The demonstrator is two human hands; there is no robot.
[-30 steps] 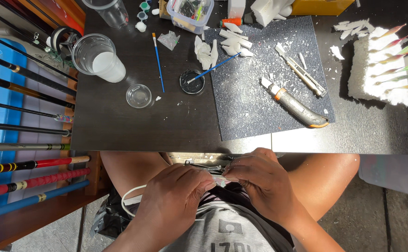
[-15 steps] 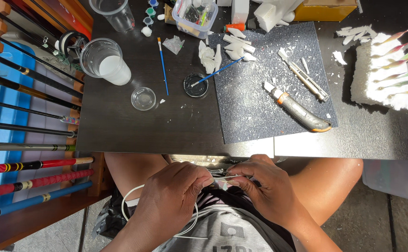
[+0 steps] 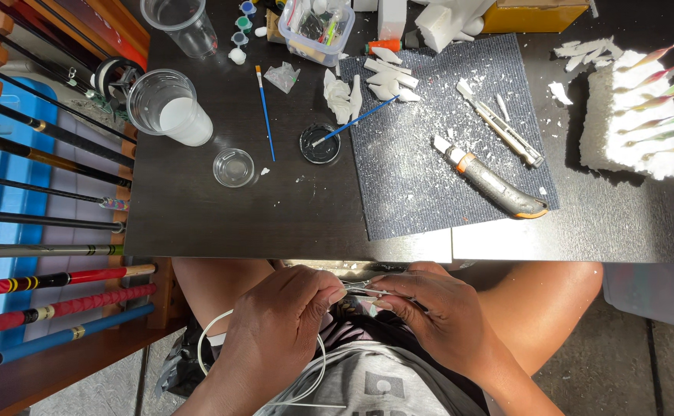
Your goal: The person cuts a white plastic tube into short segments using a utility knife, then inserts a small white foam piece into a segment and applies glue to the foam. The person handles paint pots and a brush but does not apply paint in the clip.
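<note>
Both hands are pinching a thin metal tool (image 3: 368,289) over the lap: left hand (image 3: 279,323) and right hand (image 3: 441,320) closed on it, white cord (image 3: 214,335) looping below. Slipping fingers risk dropping it under the table edge (image 3: 275,254).

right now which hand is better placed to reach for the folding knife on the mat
Probably the right hand. The folding knife lies on the grey mat on the table's right side, roughly above that hand. The left hand, pinching the thin white tubing, sits further left.
</note>
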